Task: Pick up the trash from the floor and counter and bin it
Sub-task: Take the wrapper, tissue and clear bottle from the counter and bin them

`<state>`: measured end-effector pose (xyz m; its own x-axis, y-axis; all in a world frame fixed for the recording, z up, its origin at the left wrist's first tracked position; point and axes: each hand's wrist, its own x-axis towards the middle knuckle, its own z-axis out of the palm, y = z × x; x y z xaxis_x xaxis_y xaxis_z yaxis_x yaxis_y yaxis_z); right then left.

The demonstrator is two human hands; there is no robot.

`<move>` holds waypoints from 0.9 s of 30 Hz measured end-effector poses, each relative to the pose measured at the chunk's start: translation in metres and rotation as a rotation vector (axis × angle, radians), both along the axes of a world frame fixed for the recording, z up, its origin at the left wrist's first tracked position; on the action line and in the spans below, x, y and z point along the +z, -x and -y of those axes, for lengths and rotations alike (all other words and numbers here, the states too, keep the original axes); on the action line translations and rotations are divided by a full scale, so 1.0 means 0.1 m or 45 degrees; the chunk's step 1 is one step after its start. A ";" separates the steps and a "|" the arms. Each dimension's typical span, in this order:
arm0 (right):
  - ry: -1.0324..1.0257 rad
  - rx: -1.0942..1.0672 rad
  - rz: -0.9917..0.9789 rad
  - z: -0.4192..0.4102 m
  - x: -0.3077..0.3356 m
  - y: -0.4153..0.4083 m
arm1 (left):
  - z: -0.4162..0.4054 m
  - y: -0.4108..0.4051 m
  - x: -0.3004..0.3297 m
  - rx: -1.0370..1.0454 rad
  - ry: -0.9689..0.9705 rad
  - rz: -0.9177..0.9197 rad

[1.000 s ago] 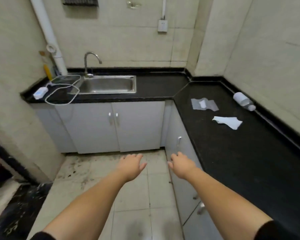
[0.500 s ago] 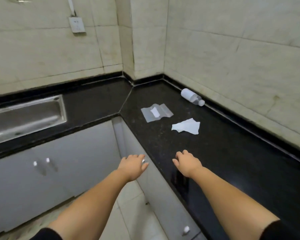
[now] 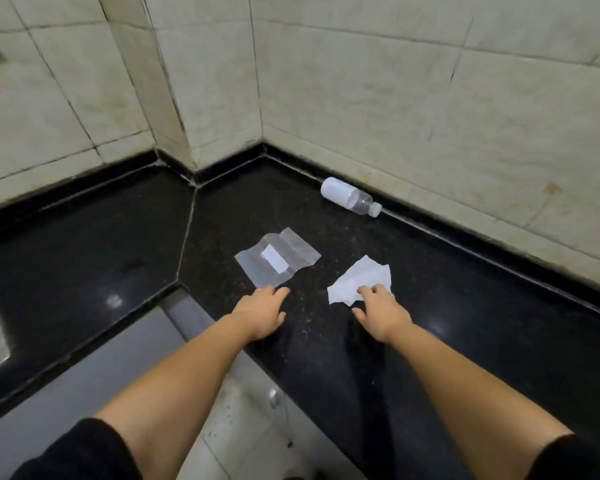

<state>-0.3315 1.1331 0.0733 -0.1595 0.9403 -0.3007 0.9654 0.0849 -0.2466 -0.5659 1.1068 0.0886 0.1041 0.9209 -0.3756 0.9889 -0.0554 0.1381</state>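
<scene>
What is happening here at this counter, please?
A person is clearing trash off the black counter. The right hand has its fingertips on the white crumpled tissue, no grip closed yet. The left hand reaches, open, to the edge of the clear plastic wrapper. A plastic bottle lies on its side by the wall, untouched.

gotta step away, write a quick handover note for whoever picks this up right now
Left hand: open, empty, fingertips at the near edge of the clear plastic wrapper.
Right hand: open, fingers on the near part of the crumpled white tissue, not yet gripped.
Plastic bottle: lying on its side by the wall, on the black counter.
Done: nothing visibly picked up.
Left: grab wrapper, tissue, bottle; bin them. No bin in view.
</scene>
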 end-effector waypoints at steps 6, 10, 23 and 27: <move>0.038 -0.110 -0.004 -0.60 -0.13 0.12 | -0.74 0.12 -0.17 -0.064 -0.016 0.000; 0.199 -0.125 0.112 -0.84 -0.29 0.21 | -1.13 0.16 -0.34 -0.027 0.036 0.013; 0.277 -0.384 0.036 -1.37 -0.40 0.36 | -2.16 0.27 -0.70 -0.549 0.011 -0.165; 0.221 -0.609 -0.130 -1.62 -0.30 0.32 | -2.45 0.24 -0.72 -0.613 -0.043 -0.095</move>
